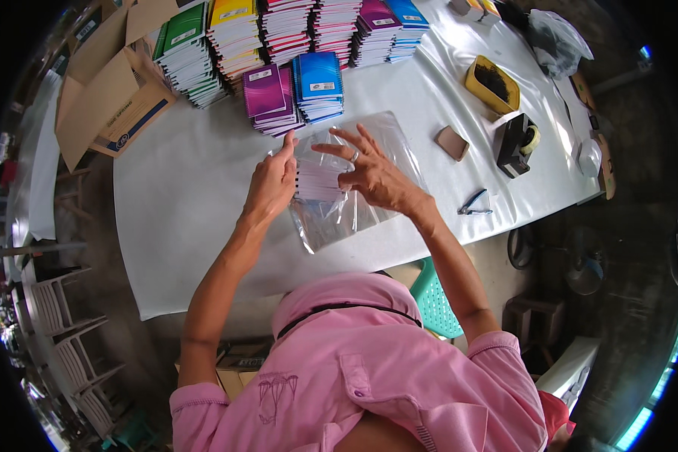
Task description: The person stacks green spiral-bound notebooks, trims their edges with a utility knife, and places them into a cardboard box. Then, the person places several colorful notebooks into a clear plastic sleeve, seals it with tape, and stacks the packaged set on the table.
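Note:
Above the near middle of the table, my left hand is closed on the left, bound edge of a spiral notebook. White pages with faint lines face up. My right hand, with a ring on one finger, is over the notebook's right side. Its fingers are spread, and its thumb is against or just over the pages. Beneath the notebook lies a stack of clear plastic bags, partly hidden by it and by my hands. Just beyond are short piles of purple notebooks and blue notebooks.
Tall stacks of green, yellow, red, purple and blue notebooks line the far side. An open cardboard box stands at the left. To the right are a yellow tub, a tape dispenser, a brown case and small pliers.

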Demonstrator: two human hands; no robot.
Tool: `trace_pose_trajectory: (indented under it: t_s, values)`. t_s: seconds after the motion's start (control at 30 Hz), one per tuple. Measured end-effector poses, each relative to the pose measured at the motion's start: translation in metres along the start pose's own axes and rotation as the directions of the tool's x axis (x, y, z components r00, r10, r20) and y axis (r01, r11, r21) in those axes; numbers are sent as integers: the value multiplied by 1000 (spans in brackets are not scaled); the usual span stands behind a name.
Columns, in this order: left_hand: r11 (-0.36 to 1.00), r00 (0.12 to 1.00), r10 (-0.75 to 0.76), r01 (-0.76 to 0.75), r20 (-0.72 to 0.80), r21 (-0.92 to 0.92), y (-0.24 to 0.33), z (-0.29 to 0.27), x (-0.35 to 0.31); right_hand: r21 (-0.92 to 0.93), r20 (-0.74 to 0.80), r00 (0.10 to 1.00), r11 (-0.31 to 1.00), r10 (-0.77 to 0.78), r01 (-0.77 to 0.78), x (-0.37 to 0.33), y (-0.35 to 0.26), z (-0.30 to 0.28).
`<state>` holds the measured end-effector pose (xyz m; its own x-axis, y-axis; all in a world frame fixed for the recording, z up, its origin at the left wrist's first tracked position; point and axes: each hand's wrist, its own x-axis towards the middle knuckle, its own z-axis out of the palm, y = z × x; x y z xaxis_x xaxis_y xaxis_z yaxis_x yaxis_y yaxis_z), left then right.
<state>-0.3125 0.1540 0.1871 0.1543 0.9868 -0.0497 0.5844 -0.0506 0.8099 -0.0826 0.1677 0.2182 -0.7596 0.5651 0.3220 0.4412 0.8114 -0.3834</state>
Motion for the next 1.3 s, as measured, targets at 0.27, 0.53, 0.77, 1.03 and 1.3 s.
trace_pose_trajectory:
  t_s: [0.27,0.53,0.77,1.03,1.3]
  values:
    - [752,985,-91,-30,-149,-659,-13,-11,-42,565,-170,894,785,414,-255,-51,36,8]
    - [963,948,238,-258,-209,-72,-70,26,-58,628,-186,881,742,436,-234,-47,14,96]
    - [922,916,386,-379,-113,74,-55,17,-32,606,-246,864,765,439,-216,-33,7,103]
    - [907,905,411,-418,-112,-44,-61,9,-19,554,-204,886,795,417,-247,-20,7,87]
    - [907,907,420,-420,-43,-9,-77,3,-24,859,-161,872,501,462,-106,-23,20,63]
